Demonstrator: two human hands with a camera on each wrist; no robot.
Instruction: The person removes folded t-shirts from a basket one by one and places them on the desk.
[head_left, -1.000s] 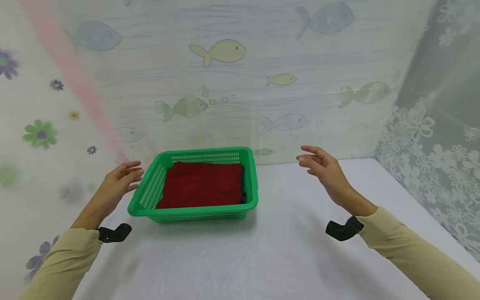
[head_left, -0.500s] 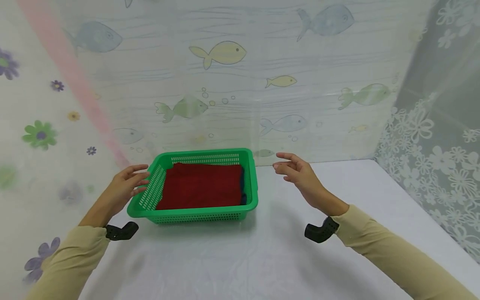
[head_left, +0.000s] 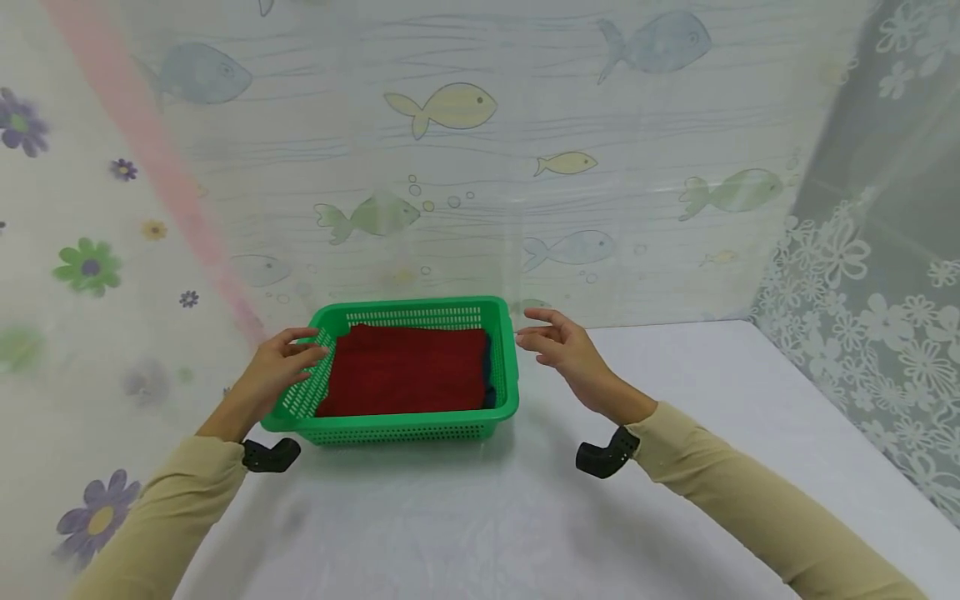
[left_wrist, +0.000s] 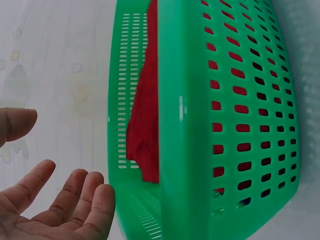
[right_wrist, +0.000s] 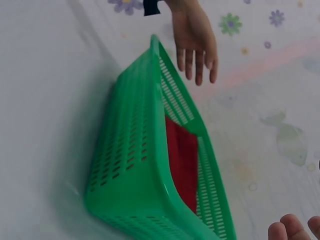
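A green plastic basket (head_left: 405, 422) with slotted sides stands on the table. Inside lies a folded dark red cloth (head_left: 408, 371), and a strip of dark blue fabric (head_left: 489, 375) shows at its right edge. Over the basket's left rim hovers my left hand (head_left: 276, 372), its fingers relaxed and holding nothing. My right hand (head_left: 566, 354) is held in the air just beyond the right rim, fingers loosely extended. In the left wrist view the left fingers (left_wrist: 82, 200) appear apart from the basket wall (left_wrist: 185, 120). Only the right hand's fingertips (right_wrist: 287, 227) show in the right wrist view.
A white cloth covers the table (head_left: 420, 517). Behind it hangs a pale curtain (head_left: 480, 192) printed with fish, and a flowered sheet (head_left: 90, 333) hangs at the left. To the right is a translucent curtain with white flowers (head_left: 870, 317).
My right hand has moved left toward the basket's right rim. The left hand has shifted right, over the left rim. The basket and cloth have stayed in place.
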